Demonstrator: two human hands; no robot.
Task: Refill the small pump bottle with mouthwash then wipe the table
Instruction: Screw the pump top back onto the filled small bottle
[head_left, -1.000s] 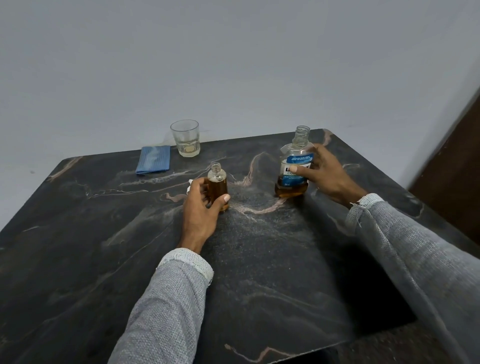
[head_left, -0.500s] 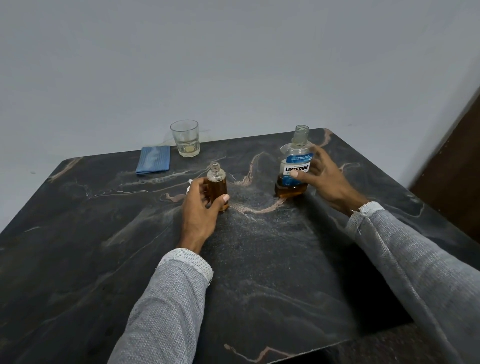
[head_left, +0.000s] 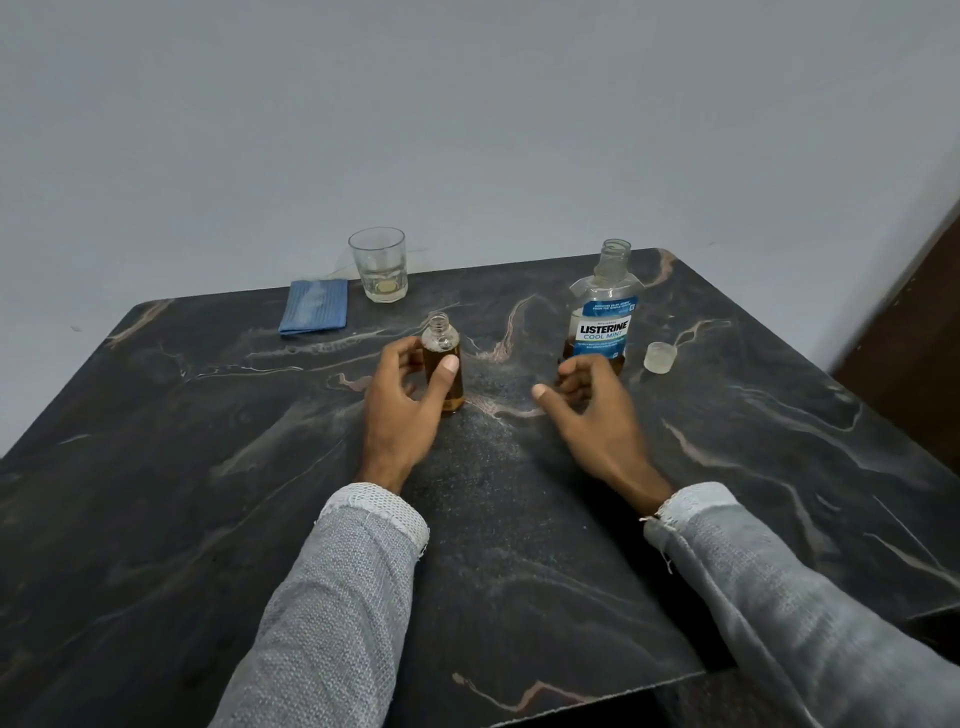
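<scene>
The small clear bottle, uncapped and mostly full of amber liquid, stands upright on the dark marble table. My left hand wraps around it from the near side. The larger mouthwash bottle, with a blue and white label and no cap, stands upright to the right with a little amber liquid at its bottom. My right hand hovers just in front of it, fingers loosely curled and holding nothing. A folded blue cloth lies at the table's back left.
A drinking glass stands at the back edge beside the cloth. A small clear cap sits on the table right of the mouthwash bottle. A grey wall rises behind the table; a dark panel is at the far right.
My right hand has let go of the mouthwash bottle and drawn back toward me and to the left. The cap behind it has come into sight. My left hand stays on the small bottle.
</scene>
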